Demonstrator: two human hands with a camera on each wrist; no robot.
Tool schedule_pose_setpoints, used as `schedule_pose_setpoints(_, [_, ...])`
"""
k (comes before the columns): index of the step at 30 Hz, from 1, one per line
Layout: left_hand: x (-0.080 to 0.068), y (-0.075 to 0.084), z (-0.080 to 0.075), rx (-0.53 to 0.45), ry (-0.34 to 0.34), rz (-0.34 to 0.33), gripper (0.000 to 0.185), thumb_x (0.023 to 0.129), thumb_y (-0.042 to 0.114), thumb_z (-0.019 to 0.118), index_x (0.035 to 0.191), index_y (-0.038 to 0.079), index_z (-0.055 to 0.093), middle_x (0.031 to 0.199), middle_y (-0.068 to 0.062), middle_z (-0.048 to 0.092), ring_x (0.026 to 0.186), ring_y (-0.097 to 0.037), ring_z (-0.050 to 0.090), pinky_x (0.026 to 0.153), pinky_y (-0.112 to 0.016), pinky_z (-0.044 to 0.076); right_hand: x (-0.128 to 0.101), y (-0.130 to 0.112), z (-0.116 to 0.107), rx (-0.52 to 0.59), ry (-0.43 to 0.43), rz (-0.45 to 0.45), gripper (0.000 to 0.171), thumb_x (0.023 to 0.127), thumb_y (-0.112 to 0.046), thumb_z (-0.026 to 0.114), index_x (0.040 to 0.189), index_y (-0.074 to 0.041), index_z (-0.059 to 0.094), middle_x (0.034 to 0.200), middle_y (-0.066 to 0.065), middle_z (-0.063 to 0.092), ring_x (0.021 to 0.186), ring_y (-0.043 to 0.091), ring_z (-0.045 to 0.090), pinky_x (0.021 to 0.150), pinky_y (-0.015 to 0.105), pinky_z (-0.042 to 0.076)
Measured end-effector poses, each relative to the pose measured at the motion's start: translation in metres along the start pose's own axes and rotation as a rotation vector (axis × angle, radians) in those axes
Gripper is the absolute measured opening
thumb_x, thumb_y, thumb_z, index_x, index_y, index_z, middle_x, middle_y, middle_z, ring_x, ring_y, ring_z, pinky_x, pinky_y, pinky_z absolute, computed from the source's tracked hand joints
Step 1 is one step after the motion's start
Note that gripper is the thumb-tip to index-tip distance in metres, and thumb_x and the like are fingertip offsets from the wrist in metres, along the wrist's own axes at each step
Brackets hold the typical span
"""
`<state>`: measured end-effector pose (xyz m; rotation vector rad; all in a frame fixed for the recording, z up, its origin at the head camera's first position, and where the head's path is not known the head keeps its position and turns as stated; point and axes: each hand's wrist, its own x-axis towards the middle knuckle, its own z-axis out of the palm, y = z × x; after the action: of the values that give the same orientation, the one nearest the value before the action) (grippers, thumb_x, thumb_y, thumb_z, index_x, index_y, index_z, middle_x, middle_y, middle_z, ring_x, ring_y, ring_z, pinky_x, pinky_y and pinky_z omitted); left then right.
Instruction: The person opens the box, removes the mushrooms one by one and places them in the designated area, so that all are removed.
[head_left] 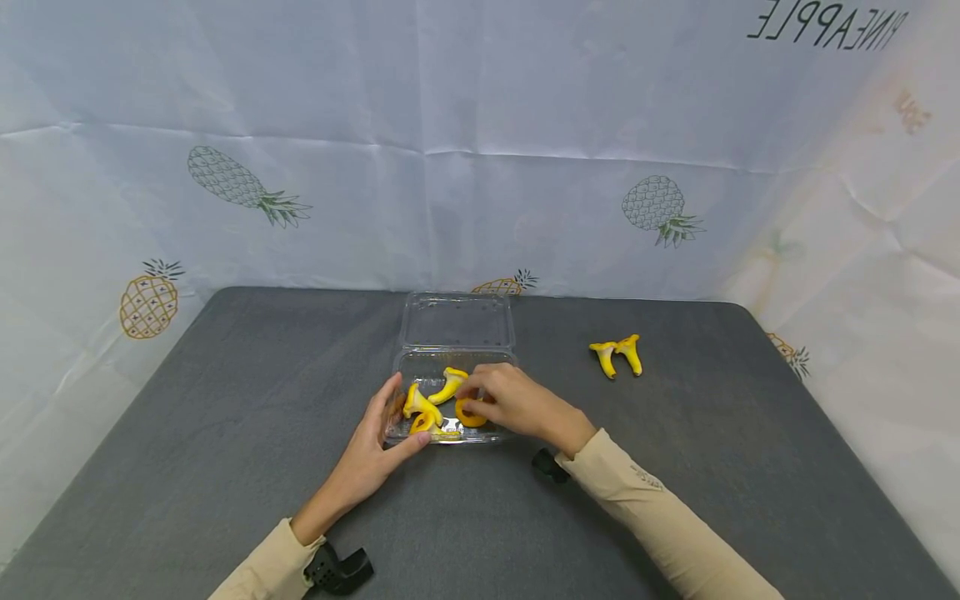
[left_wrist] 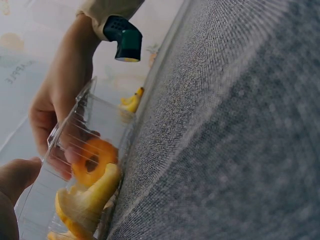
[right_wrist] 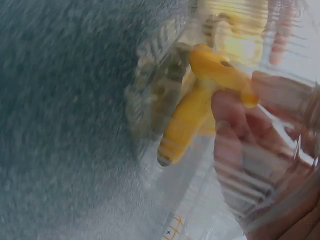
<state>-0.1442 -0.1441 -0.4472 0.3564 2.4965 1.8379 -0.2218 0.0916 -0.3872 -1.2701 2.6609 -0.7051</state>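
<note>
One clear clamshell box (head_left: 455, 333), lid open, surface (head_left: 225, 400) centre. Inside: three yellow pieces (head_left: 447, 385), one orange ring (head_left: 468, 414). Two yellow pieces (head_left: 617, 355) outside, 2 o'clock. Right hand (head_left: 517, 404) pinches ring; left hand (head_left: 372, 450) relaxed, steadying box's 7 o'clock corner.

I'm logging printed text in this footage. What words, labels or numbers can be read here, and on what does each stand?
"PINEAPPLE", mirror-reversed and its first letter cut by the frame edge: on the white backdrop cloth, top right in the head view.
Faint mirrored lettering on the cloth, left wrist view: too blurred to read.
Small label with marks on the clear plastic container, seen in the right wrist view: too small and blurred to read.
No other text shows.
</note>
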Motion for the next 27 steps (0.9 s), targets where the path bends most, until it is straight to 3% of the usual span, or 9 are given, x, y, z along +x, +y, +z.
schedule_pose_setpoints(8, [-0.0003,-0.0005,-0.0001,-0.003,-0.003,0.006,0.090,0.095,0.021,0.068,0.160,0.008,0.007,0.167,-0.017,0.007,0.152,-0.042,0.017,0.119,-0.063,0.020,0.0011,-0.0034,-0.0008,0.061,0.000,0.032,0.019,0.094,-0.013,0.069,0.112,-0.009,0.074,0.105,0.004,0.069,0.083,0.011,0.064,0.070,0.017,0.052])
schedule_pose_setpoints(15, [-0.0002,-0.0006,0.0003,-0.005,-0.001,0.001,0.090,0.095,0.022,0.068,0.160,0.009,0.007,0.167,-0.017,0.007,0.152,-0.042,0.017,0.119,-0.065,0.019,0.0002,-0.0081,-0.0046,0.150,-0.083,0.056,0.039,0.084,0.002,0.076,0.122,-0.003,0.069,0.112,0.010,0.064,0.083,0.014,0.068,0.073,0.014,0.055])
schedule_pose_setpoints(20, [-0.0004,-0.0004,0.0001,-0.006,-0.002,-0.005,0.090,0.095,0.022,0.068,0.160,0.009,0.007,0.167,-0.016,0.007,0.152,-0.042,0.016,0.119,-0.065,0.018,0.0011,-0.0091,-0.0034,0.122,-0.110,0.062,0.045,0.083,0.007,0.074,0.127,-0.003,0.066,0.112,0.011,0.063,0.084,0.015,0.068,0.072,0.014,0.055])
schedule_pose_setpoints(24, [-0.0004,-0.0005,0.0001,-0.008,-0.005,-0.004,0.090,0.095,0.022,0.068,0.160,0.009,0.007,0.167,-0.016,0.006,0.152,-0.042,0.016,0.119,-0.065,0.018,0.0012,-0.0095,-0.0021,0.057,-0.104,0.060,0.045,0.083,0.002,0.077,0.127,-0.005,0.066,0.107,0.008,0.063,0.084,0.015,0.066,0.072,0.018,0.055])
schedule_pose_setpoints(27, [-0.0004,-0.0007,0.0001,-0.009,-0.006,-0.003,0.089,0.095,0.022,0.067,0.160,0.009,0.007,0.167,-0.017,0.006,0.152,-0.042,0.017,0.119,-0.065,0.019,0.0014,-0.0102,-0.0011,0.012,-0.092,0.066,0.045,0.083,-0.005,0.079,0.126,-0.007,0.067,0.108,0.006,0.063,0.091,0.016,0.064,0.079,0.026,0.057])
